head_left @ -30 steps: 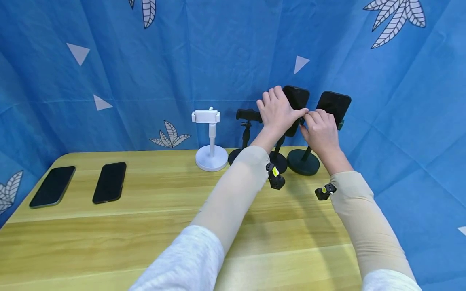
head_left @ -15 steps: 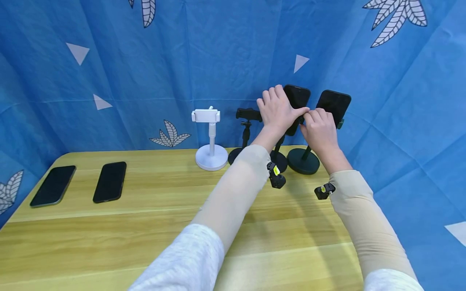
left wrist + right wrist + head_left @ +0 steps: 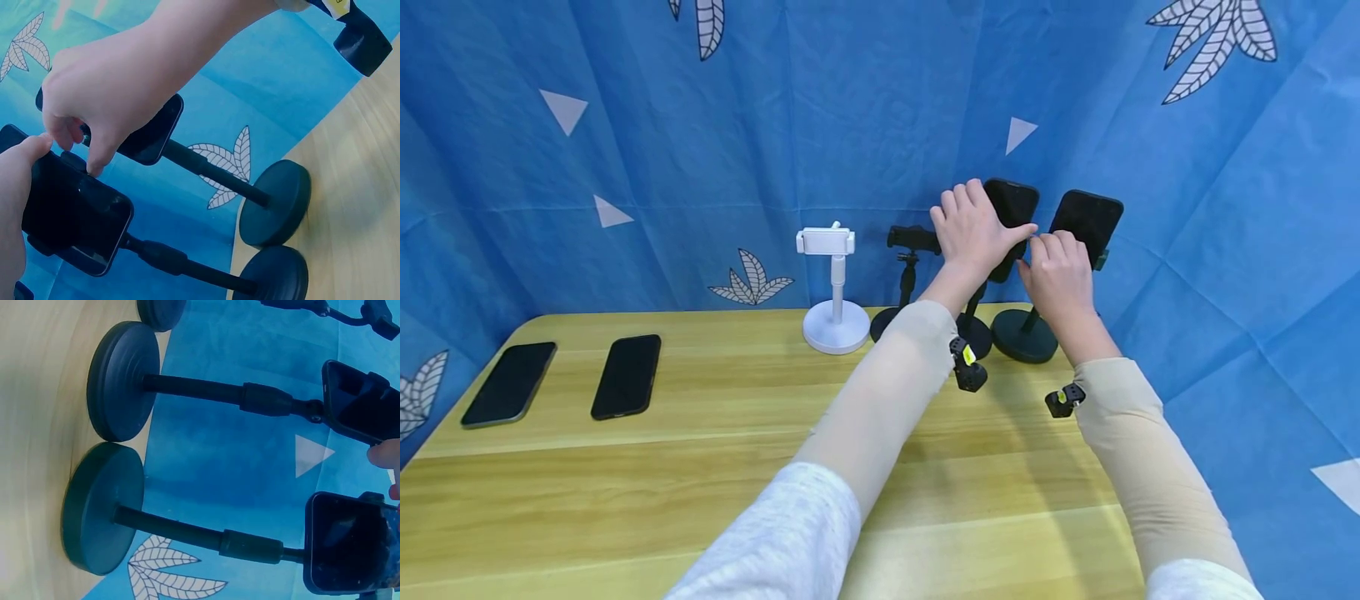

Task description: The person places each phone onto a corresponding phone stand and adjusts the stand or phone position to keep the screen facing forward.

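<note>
A black smartphone (image 3: 1017, 202) stands upright in the clamp of a black phone stand (image 3: 972, 329). My left hand (image 3: 972, 229) grips this phone from its left side, its thumb (image 3: 34, 147) reaching across to the opposite edge. At that right edge my right hand (image 3: 1062, 271) pinches the holder's side clamp (image 3: 74, 161) with thumb and curled fingers. Close behind the right hand, a second smartphone (image 3: 1088, 218) sits in a dark green phone stand (image 3: 1025, 336). The left hand's other fingers are partly hidden in the left wrist view.
A white phone stand (image 3: 837, 325) and another black phone stand (image 3: 912, 239) hold no phones, left of the hands. Two smartphones (image 3: 509, 382) (image 3: 627, 377) lie flat on the left of the wooden table (image 3: 700, 483). A blue curtain (image 3: 700, 150) hangs right behind.
My right wrist and forearm have shifted slightly left, with the fingers still at the clamp. The left hand and the phone have stayed almost in place.
</note>
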### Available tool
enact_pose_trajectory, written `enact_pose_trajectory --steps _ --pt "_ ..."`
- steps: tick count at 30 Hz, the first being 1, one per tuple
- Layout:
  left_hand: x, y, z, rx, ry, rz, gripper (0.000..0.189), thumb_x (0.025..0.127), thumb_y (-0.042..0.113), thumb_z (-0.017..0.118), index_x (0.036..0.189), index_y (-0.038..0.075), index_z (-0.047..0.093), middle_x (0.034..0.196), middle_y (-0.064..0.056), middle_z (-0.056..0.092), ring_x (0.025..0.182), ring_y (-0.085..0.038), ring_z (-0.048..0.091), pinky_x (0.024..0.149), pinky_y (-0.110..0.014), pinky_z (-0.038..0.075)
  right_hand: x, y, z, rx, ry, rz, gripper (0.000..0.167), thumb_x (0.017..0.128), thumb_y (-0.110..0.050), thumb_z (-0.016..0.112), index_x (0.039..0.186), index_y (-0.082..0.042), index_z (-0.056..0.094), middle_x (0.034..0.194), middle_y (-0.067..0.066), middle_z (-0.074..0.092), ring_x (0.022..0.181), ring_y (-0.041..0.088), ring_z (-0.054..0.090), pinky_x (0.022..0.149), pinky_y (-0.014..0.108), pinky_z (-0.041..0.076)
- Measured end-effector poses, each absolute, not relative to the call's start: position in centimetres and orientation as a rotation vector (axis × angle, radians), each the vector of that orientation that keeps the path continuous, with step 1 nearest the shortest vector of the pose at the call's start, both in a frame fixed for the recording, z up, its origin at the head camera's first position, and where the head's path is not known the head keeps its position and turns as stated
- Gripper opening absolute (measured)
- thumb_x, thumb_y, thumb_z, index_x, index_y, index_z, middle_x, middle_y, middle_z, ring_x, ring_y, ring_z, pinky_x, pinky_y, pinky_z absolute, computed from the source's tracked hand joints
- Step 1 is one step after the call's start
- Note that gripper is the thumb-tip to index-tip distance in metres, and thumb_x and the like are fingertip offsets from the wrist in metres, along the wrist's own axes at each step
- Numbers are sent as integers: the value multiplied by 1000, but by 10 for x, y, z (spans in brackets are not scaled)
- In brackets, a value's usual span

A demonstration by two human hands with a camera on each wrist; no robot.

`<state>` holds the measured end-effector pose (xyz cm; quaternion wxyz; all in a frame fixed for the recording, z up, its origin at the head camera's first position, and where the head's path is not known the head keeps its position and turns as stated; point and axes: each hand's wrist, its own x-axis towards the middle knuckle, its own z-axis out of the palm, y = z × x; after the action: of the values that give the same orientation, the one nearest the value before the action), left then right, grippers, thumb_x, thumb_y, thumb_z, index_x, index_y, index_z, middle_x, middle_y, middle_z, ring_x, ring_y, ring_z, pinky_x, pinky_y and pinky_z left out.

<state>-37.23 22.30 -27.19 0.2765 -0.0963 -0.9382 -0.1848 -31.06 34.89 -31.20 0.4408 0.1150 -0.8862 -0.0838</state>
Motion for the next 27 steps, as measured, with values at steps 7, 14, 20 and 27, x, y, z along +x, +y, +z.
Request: enact_pose_trajectory --steps 7,14,20,27 --pt "-371 221 -273 -255 -2521 -490 90 67 90 51 119 16 46 105 1 54 96 -14 46 80 -30 39 -311 347 -314 303 -2198 -208 29 86 -11 73 103 10 65 103 24 67 102 38 57 84 48 49" --pt "-370 219 -273 -258 -2537 -467 91 67 90 49 119 16 46 105 1 53 96 -15 45 80 -30 39 -311 345 -313 314 -2186 -212 28 85 -10 74 102 10 65 101 24 67 100 38 57 84 48 50" --pt "-369 218 -273 -277 -2535 -451 88 71 89 48 120 16 46 105 1 54 95 -15 45 80 -31 38 -310 345 -315 307 -2182 -210 30 86 -11 73 105 10 66 101 24 67 100 38 58 84 49 51" --pt "-367 209 -273 -349 -2505 -391 82 80 83 44 130 18 46 118 1 56 104 -18 46 87 -33 39 -311 348 -318 292 -2165 -200 33 87 -13 73 111 8 66 106 23 67 102 38 58 83 49 50"
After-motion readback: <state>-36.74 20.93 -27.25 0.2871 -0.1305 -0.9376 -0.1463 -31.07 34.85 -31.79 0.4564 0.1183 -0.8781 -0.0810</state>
